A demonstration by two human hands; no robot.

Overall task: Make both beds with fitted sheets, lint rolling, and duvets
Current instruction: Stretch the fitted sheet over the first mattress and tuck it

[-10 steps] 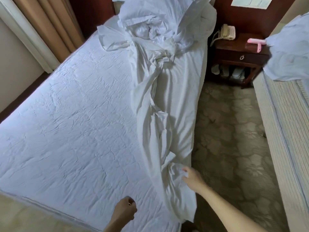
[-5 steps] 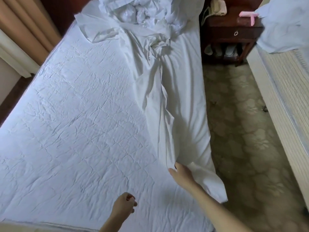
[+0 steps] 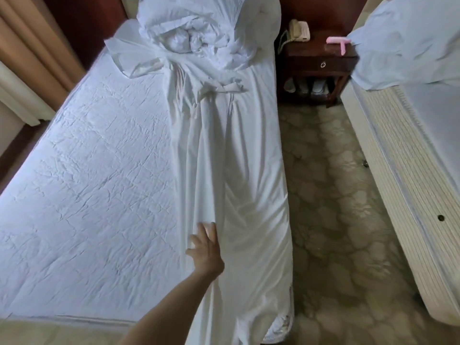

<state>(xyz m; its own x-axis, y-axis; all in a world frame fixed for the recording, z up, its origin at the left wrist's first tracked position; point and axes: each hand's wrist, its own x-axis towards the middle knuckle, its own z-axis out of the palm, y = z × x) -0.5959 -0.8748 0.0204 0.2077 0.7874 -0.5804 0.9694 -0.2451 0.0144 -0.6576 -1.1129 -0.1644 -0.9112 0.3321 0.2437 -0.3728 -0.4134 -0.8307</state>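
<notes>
Left hand [image 3: 206, 247] on the bunched sheet [image 3: 236, 183]
Fingers spread and straight, it touches the sheet's fold at lower centre, along the bed's [image 3: 87, 195] right side; the right hand is out of frame.

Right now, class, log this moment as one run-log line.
right hand: open, touching sheet fold | left hand: out of view | sheet: bunched lengthwise, unspread | mattress: mostly uncovered

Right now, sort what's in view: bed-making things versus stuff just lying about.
For the job:
white sheet
mattress
bedding heap
pink lint roller
second bed

Just lying about:
telephone
nightstand
curtain
</notes>
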